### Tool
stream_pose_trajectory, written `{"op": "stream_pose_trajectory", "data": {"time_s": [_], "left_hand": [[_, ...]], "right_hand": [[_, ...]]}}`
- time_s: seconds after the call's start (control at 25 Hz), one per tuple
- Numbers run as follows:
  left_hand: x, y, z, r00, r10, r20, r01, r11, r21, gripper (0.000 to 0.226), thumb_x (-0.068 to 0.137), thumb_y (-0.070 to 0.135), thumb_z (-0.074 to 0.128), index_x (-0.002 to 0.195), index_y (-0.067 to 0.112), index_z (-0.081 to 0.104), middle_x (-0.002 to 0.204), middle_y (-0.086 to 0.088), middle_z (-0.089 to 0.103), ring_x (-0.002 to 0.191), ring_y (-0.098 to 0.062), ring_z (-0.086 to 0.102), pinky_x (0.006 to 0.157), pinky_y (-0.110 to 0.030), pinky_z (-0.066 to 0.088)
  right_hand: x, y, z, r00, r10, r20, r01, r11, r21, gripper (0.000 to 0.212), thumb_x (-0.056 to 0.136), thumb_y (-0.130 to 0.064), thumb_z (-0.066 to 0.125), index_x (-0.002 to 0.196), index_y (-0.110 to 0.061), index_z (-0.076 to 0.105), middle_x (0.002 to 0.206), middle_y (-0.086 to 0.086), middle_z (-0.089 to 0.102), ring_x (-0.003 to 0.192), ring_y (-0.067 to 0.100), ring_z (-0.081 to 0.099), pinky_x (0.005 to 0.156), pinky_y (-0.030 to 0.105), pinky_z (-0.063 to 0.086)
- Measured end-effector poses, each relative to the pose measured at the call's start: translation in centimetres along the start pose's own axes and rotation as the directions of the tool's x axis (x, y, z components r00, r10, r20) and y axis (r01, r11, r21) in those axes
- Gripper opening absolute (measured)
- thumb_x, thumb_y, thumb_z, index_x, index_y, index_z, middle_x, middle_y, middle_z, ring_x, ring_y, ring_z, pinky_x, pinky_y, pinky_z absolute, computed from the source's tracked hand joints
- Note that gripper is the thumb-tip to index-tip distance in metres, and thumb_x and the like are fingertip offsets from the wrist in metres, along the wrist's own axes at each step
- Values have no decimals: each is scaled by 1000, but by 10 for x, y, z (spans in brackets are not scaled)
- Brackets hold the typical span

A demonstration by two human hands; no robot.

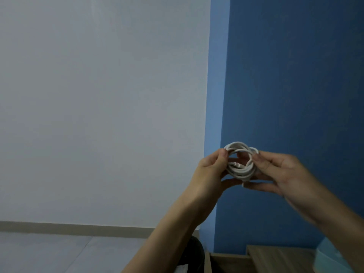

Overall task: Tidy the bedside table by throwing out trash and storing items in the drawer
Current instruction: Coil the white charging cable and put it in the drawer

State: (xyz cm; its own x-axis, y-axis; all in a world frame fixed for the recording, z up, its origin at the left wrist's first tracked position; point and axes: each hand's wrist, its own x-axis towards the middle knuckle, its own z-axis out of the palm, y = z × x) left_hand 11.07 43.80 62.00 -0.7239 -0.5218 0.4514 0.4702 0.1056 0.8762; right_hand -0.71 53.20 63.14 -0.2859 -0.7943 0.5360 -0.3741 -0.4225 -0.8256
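A coiled white cable [240, 170] is held up in the air in front of the blue wall. My left hand [211, 172] pinches its left side between thumb and fingers. My right hand [279, 174] pinches the right side of the coil, fingers curled around the loops. Far below the hands, only a strip of the wooden bedside table [279, 257] shows at the bottom right; its drawer is not visible.
A pale turquoise object [331, 259] stands on the table's right end. A dark round object [194, 251], partly hidden by my left forearm, sits left of the table. A white wall and grey floor fill the left.
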Motion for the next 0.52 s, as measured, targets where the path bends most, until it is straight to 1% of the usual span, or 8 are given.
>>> {"op": "stream_pose_trajectory", "data": {"time_s": [0.04, 0.12, 0.2, 0.28, 0.36, 0.4, 0.44, 0.52], "left_hand": [[1, -6, 1, 1000, 0, -20, 1, 998, 57, 34, 101, 26, 31, 100, 16, 64, 94, -3, 68, 89, -13, 63, 84, -30, 52], [6, -22, 2, 995, -58, -82, 69, 987, 145, 31, 101, 29, 33, 92, 24, 63, 93, 7, 66, 87, -2, 59, 91, -32, 46], [12, -44, 2, 983, -173, -66, 176, 983, 50, 34, 101, 32, 32, 95, 21, 63, 99, 2, 66, 94, -6, 58, 96, -34, 43], [17, -72, 1, 950, -312, 11, 310, 942, -131, 44, 100, 36, 27, 101, 13, 64, 98, -5, 68, 92, -13, 60, 84, -29, 47], [20, -109, -1, 911, -412, 27, 406, 884, -231, 48, 99, 39, 24, 102, 11, 64, 93, -4, 70, 85, -13, 61, 71, -23, 47], [20, -129, -3, 890, -456, 24, 446, 856, -260, 50, 99, 40, 24, 106, 9, 63, 96, -6, 70, 85, -14, 62, 69, -23, 48], [19, -146, -7, 869, -495, 22, 480, 829, -287, 53, 99, 41, 23, 113, 6, 61, 103, -10, 68, 89, -17, 61, 70, -24, 48], [15, -180, -9, 822, -569, 19, 543, 774, -325, 57, 99, 41, 23, 120, 0, 56, 113, -18, 62, 99, -25, 59, 77, -29, 49]], "right_hand": [[-1, 6, -2, 1000, 11, -26, -11, 1000, 12, 70, 43, -70, 70, 92, -20, 74, 88, 6, 76, 82, 18, 73, 62, 23, 57], [-2, 21, -5, 994, 77, -82, -72, 995, 66, 47, 71, -51, 61, 98, -13, 71, 88, 8, 76, 82, 22, 72, 65, 27, 59], [-7, 40, -8, 980, 159, -123, -143, 981, 133, 39, 78, -40, 57, 98, -9, 70, 87, 10, 76, 80, 24, 73, 64, 28, 60], [-16, 65, -8, 968, 213, -130, -187, 965, 186, 63, 52, -61, 73, 90, -11, 73, 85, 8, 76, 78, 22, 73, 58, 27, 58], [-25, 97, -11, 942, 295, -160, -250, 934, 254, 77, 29, -67, 78, 84, -14, 75, 83, 7, 76, 75, 20, 73, 56, 26, 56], [-32, 114, -12, 921, 343, -181, -283, 914, 292, 73, 34, -63, 79, 85, -11, 74, 81, 7, 76, 73, 20, 72, 54, 26, 56], [-38, 128, -12, 897, 396, -195, -317, 886, 338, 60, 50, -54, 78, 87, -7, 72, 78, 6, 76, 69, 18, 72, 52, 25, 56], [-54, 165, -14, 833, 508, -221, -382, 816, 433, 25, 82, -25, 58, 92, -4, 67, 68, 2, 75, 60, 14, 70, 48, 23, 55]]}}
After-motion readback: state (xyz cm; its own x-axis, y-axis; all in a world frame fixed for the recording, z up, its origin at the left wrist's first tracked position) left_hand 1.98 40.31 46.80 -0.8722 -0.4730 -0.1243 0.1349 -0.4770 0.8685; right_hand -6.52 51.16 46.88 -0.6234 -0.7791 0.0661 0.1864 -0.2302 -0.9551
